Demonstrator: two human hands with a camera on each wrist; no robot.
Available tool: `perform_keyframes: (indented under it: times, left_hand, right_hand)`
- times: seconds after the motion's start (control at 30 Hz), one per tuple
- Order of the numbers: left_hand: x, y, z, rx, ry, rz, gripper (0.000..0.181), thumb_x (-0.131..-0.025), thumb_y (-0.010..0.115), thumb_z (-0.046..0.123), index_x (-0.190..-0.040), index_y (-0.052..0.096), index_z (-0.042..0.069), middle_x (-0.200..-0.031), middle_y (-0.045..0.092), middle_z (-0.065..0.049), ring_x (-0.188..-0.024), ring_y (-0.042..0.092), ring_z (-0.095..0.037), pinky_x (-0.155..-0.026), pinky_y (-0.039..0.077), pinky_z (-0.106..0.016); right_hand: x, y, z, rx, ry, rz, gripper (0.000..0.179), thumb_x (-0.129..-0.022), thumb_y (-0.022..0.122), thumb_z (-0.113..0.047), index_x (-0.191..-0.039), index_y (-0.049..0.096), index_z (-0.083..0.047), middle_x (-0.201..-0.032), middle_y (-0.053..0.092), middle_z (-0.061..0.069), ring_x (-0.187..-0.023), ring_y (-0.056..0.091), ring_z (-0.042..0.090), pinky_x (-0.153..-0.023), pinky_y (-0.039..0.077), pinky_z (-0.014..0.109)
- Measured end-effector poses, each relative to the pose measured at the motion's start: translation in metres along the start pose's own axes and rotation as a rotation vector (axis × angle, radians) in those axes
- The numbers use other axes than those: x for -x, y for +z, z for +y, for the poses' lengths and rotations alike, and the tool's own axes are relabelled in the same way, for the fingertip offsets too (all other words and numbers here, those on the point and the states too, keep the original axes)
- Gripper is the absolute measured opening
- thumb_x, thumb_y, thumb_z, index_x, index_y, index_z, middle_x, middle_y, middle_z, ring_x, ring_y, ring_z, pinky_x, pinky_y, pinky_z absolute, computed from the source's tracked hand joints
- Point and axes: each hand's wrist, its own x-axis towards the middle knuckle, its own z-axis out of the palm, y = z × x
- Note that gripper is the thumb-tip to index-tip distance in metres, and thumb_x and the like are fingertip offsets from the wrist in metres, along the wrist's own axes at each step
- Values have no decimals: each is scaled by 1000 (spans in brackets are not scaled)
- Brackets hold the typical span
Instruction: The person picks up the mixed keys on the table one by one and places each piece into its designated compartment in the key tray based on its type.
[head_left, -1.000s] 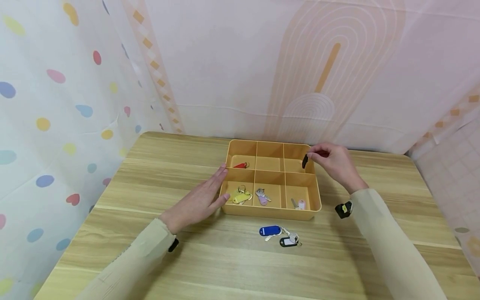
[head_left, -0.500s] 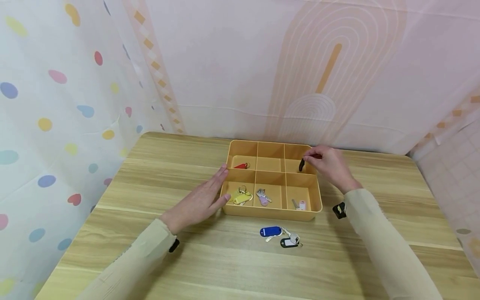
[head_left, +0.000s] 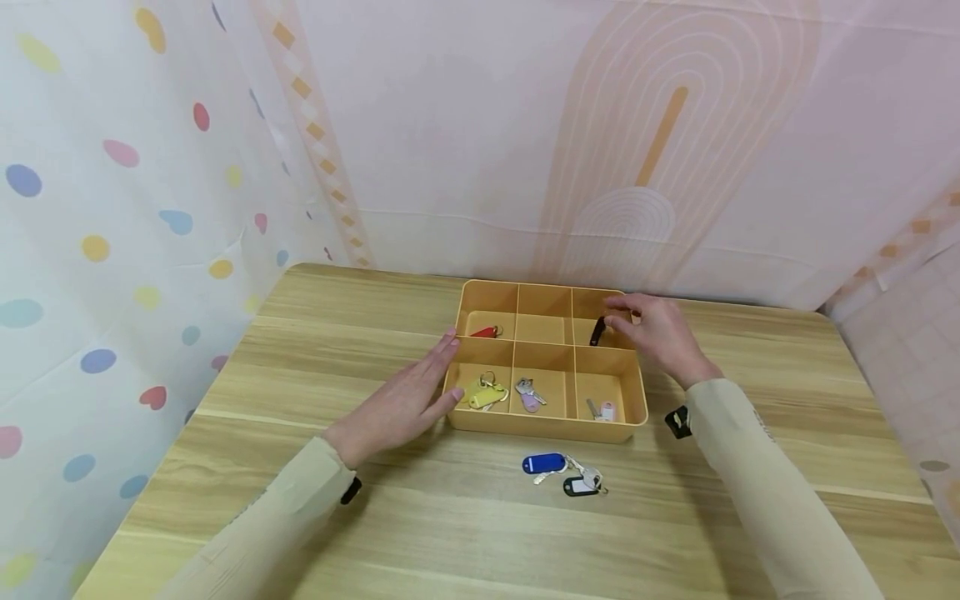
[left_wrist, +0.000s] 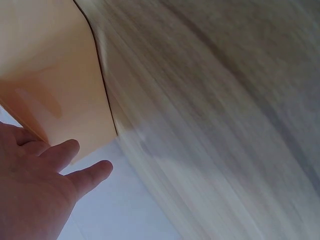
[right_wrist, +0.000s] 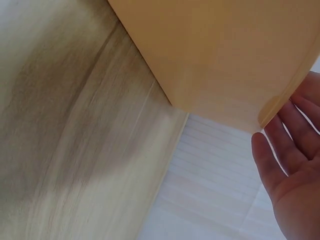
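Observation:
An orange-yellow organizer box (head_left: 543, 427) with six-part dividers stands on the table. My left hand (head_left: 397, 412) rests along its left side with straight fingers, the thumb at the front corner. Over the back right compartment is my right hand (head_left: 663, 333), its thumb and fingers parted. Just left of those fingertips, a black key tag (head_left: 597, 331) leans inside that compartment. The right wrist view shows the fingers (right_wrist: 287, 142) reaching over the box rim. A red key tag (head_left: 486, 332) lies back left; yellow tags (head_left: 487, 397) lie front left, with keys in the other front compartments.
In front of the box on the table (head_left: 450, 533) lie a blue key tag (head_left: 543, 463) and a black-framed key tag (head_left: 581, 486) with keys. A lilac tag (head_left: 530, 402) is front middle, a pink one (head_left: 607, 411) front right. Patterned cloth (head_left: 450, 167) hangs behind.
My right hand has lowered the black key tag into the back right compartment and let go of it, the fingers spreading apart. The left hand stays against the box.

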Motion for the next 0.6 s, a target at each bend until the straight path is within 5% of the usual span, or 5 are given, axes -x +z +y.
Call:
perform_keyframes:
  times: [0.6]
  left_hand:
    - [1,-1,-1,13,14,11,77,-112,31,52,-166,6,4,-173,2,-10,-157,14,-27,-124,24,-50]
  right_hand:
    - [29,-7,-1,-53,4,-2,62,-106,57,-45,-155,49,-9,-164,40,9,-150,35,37,-121,28,60]
